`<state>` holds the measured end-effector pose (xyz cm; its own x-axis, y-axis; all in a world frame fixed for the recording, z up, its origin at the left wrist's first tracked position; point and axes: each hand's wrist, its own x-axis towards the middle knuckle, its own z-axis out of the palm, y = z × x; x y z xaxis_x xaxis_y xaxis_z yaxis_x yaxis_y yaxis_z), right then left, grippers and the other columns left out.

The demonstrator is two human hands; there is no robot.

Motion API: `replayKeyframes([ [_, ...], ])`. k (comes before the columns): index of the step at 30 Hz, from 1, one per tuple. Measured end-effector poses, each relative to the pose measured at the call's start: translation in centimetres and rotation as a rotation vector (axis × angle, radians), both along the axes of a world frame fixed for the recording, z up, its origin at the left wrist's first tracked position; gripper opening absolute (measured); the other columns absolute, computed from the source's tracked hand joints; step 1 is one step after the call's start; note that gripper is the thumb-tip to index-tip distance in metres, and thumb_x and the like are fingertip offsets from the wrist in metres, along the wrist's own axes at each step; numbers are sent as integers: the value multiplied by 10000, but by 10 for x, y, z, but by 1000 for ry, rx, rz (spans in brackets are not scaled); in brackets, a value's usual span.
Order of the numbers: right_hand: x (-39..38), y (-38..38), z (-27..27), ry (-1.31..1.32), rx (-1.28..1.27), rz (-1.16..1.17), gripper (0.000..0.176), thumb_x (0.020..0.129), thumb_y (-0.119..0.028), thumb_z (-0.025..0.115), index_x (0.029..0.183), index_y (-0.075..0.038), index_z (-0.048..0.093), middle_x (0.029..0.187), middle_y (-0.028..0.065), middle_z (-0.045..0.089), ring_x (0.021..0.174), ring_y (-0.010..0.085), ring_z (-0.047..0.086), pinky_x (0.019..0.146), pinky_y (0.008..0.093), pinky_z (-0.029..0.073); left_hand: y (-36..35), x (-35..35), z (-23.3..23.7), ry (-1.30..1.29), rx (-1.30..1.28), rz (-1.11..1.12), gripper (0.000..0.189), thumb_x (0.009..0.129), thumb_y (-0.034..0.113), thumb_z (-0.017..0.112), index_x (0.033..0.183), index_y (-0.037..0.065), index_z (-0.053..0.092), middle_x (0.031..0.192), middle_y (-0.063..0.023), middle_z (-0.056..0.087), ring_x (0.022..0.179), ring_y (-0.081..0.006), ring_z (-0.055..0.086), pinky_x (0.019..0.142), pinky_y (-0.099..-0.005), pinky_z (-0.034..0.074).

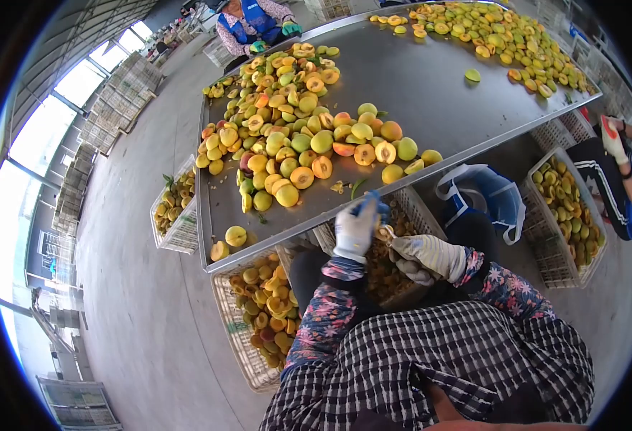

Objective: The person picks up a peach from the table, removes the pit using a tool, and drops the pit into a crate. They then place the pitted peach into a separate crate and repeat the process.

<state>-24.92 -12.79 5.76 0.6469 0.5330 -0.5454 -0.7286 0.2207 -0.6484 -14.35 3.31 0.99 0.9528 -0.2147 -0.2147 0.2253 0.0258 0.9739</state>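
Note:
My left hand (353, 231), in a white glove with blue fingers, is just beyond the table's near edge; its fingers are blurred, and I cannot tell what they hold. Close beside it, my right hand (431, 256) wears a whitish glove with grey fingers. Its fingers are closed on a small tool with a ring-shaped end (385, 232), pointing toward the left hand. Below both hands stands a crate (418, 208) of brownish fruit pieces. Yellow-green peaches (287, 136), many cut in half with pits showing, are heaped on the metal table (402, 79) in front of me.
A crate of peach halves (265, 309) stands by my left knee, and another crate (176, 205) is beyond it. To the right are a blue bucket (477, 194) and a full crate (564, 215). Co-workers (255, 25) stand across the table and at far right (621, 172).

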Motion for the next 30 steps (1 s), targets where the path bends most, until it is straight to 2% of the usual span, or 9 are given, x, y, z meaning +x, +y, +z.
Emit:
replayKeyframes([
  [3, 2, -8, 0, -122, -69, 130, 394, 996, -454, 466, 986, -72, 564, 600, -6, 472, 462, 136, 472, 443, 298, 410, 28, 3, 21, 76, -357, 114, 468, 986, 385, 527, 858, -50, 642, 750, -120, 665, 633, -209, 655, 593, -304, 549],
  [6, 7, -10, -67, -1077, -714, 147, 378, 984, -403, 483, 1091, -45, 541, 673, 103, 591, 610, 279, 609, 609, 399, 502, 57, -9, 43, -45, -284, 203, 485, 1009, 377, 478, 840, -48, 641, 742, -123, 654, 649, -199, 648, 624, -326, 561],
  [8, 4, -19, -47, -970, -968, 423, 422, 965, -403, 486, 1189, -46, 496, 762, 193, 634, 738, 376, 628, 723, 448, 497, 95, -17, 43, -290, -76, 218, 411, 1018, 278, 469, 846, -52, 644, 747, -102, 660, 653, -165, 632, 604, -299, 537],
  [11, 3, -23, -42, -872, -1127, 627, 527, 955, -389, 479, 1381, -92, 390, 841, 249, 659, 813, 429, 638, 755, 481, 499, 166, -35, 41, -62, 27, 358, 354, 1005, 271, 505, 895, -29, 657, 753, -67, 655, 658, -124, 594, 631, -271, 491],
  [15, 1, -23, -40, -827, -1133, 672, 545, 951, -370, 493, 1397, -82, 366, 857, 238, 663, 814, 419, 641, 735, 472, 503, 242, -56, 7, -103, 859, 216, 304, 934, 216, 618, 1133, -13, 642, 1003, -65, 689, 847, -136, 633, 789, -264, 493],
  [22, 8, -15, -54, -953, -1120, 503, 441, 941, -344, 507, 1272, -60, 438, 788, 232, 656, 770, 414, 647, 707, 480, 504, 163, 31, 29, -603, 779, 146, 385, 877, 269, 655, 1160, 9, 624, 1114, -182, 653, 1012, -333, 636, 875, -379, 492],
  [24, 8, -16, -51, -942, -1121, 513, 416, 931, -321, 534, 1243, -60, 448, 789, 236, 653, 766, 426, 644, 696, 483, 504, 126, 71, 40, -418, 871, 36, 476, 862, 362, 657, 1200, 33, 593, 1127, -234, 624, 1032, -377, 613, 884, -429, 483],
  [26, 5, -19, -59, -951, -1099, 503, 418, 925, -309, 555, 1243, -59, 449, 793, 244, 650, 768, 435, 639, 690, 485, 499, 100, 117, 22, -589, 1014, -95, 552, 884, 383, 607, 1290, 22, 511, 1209, -256, 580, 1087, -392, 582, 909, -452, 470],
  [30, -1, -19, -42, -857, -1066, 486, 441, 922, -318, 570, 1229, -25, 449, 843, 265, 645, 823, 446, 629, 721, 493, 484, 50, 165, 13, -349, 1376, -79, 575, 851, 385, 626, 1306, 56, 505, 1271, -218, 563, 1136, -347, 589, 936, -439, 488],
])
